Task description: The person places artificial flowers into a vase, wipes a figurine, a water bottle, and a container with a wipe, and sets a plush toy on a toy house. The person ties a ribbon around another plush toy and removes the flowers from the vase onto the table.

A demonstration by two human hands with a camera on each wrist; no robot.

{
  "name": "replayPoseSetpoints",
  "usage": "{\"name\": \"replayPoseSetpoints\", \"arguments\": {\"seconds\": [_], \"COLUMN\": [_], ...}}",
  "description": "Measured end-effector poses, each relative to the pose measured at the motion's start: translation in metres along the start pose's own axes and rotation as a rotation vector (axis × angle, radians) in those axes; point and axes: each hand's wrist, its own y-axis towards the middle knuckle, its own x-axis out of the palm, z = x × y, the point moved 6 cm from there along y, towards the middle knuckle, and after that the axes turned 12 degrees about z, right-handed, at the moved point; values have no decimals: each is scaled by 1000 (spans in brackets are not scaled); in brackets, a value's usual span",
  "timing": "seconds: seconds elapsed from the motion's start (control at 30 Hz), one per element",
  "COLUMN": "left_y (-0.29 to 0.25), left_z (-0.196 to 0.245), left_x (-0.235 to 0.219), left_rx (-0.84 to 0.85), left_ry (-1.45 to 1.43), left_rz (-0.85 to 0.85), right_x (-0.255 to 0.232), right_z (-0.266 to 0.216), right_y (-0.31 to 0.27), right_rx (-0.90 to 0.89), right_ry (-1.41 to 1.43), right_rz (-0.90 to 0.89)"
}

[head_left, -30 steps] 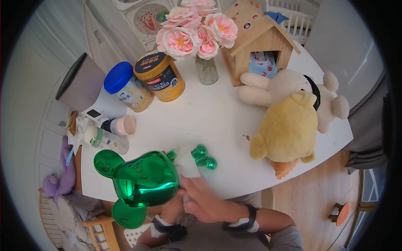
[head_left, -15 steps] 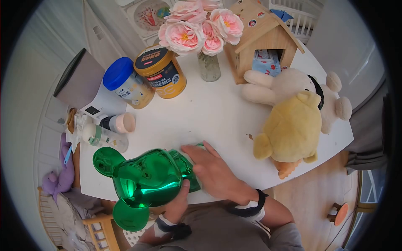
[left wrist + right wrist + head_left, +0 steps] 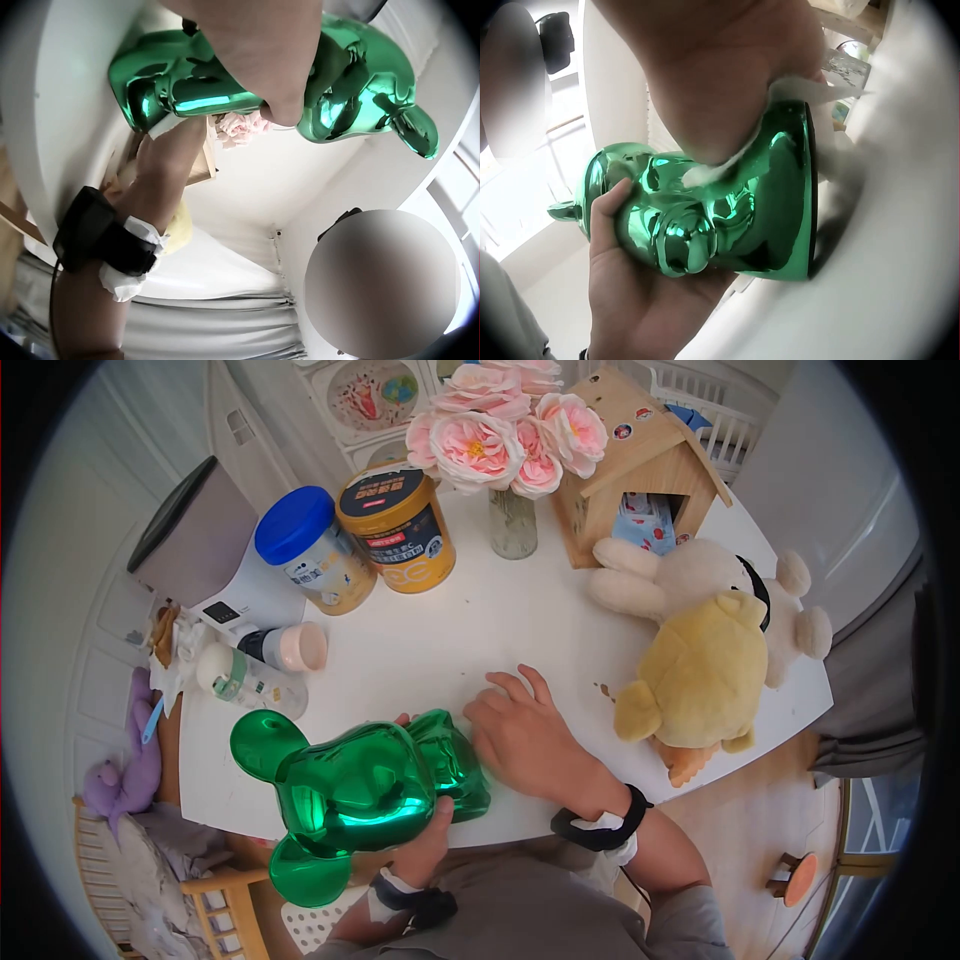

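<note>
A shiny green bear-shaped figure [image 3: 355,780] lies on its side at the table's near edge, its round ears to the left. My left hand [image 3: 425,845] grips it around the middle; in the right wrist view, the left thumb and palm [image 3: 645,304] wrap its body. Beside the figure's base end is my right hand [image 3: 530,740], fingers spread and slightly bent. A thin white sheet [image 3: 810,90] lies between that palm and the green surface in the right wrist view. Its fingertips are hidden there.
On the white table [image 3: 400,650], bottles [image 3: 265,685], a blue-lidded can [image 3: 320,555] and a yellow can [image 3: 400,535] stand left. A flower vase [image 3: 513,525] and wooden house [image 3: 635,470] are behind; plush toys [image 3: 705,670] lie right.
The figure's lower body, mostly hidden a second ago, now shows on the tabletop. My right hand has moved from the near edge out to the base end, its fingers spreading.
</note>
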Motion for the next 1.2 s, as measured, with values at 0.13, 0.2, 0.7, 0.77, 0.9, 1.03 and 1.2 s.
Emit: {"name": "replayPoseSetpoints", "arguments": {"seconds": [0.13,0.2,0.7,0.77,0.9,1.03,1.2], "left_y": [-1,1,-4,-2,0,3,6], "left_z": [3,14,38,49,49,45,40], "left_x": [-5,-1,6,9,6,0,-2], "left_rx": [-66,14,-163,-185,-219,-201,-219], "left_ry": [22,55,-727,-743,-729,-704,-631], "left_rz": [-74,-108,-211,-180,-142,-128,-73], "right_x": [16,20,-4,-9,3,-22,-44], "right_z": [10,11,4,0,-6,-23,-37], "right_y": [13,15,-33,-39,-34,-34,-30], "right_rx": [53,54,-29,-22,357,452,152], "right_ry": [13,0,829,1100,1361,1159,663], "right_rz": [-133,-153,-564,-378,-585,-527,-211]}}
